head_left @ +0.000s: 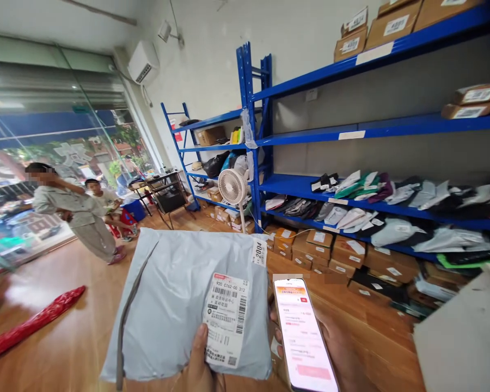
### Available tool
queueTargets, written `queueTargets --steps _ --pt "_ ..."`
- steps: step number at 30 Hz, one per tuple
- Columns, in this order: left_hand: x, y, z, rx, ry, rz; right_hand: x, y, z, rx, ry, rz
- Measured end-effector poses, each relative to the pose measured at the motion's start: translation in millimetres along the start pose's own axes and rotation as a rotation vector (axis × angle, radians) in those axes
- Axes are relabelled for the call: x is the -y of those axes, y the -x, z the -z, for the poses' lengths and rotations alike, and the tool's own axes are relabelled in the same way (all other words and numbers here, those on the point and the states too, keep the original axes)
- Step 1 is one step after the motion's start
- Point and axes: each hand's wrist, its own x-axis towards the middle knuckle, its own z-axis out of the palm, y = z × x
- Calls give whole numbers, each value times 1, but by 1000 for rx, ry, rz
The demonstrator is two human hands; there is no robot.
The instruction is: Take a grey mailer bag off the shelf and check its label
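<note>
My left hand point(198, 365) holds up a grey plastic mailer parcel point(167, 305) by its lower edge, thumb pressed beside the white shipping label point(226, 318) with barcodes. A small sticker reading 2004 point(259, 252) sits at the parcel's top right corner. My right hand point(335, 354) grips a smartphone point(304, 337) just right of the parcel, its lit screen showing a white and pink app page. The phone's left edge nearly touches the parcel.
Blue metal shelving point(351, 130) along the right wall carries soft mailers point(392, 196) and cardboard boxes point(343, 253). A white fan point(232, 188) stands by the shelf post. Two people point(77, 212) stand near the glass front at left. A red bag point(32, 324) lies on the wooden floor.
</note>
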Motion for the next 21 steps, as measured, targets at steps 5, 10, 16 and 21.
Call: queueTargets --steps 5,10,16,21 --pt "0 -13 11 23 -13 3 -13 -3 2 -126 27 -98" --pt "3 -15 7 22 -18 -11 -9 -9 4 -212 16 -94" --pt "21 -21 -6 55 -32 -63 19 -21 18 -115 0 -115" --pt "37 -32 -12 56 -60 -222 47 -40 21 -92 69 -242"
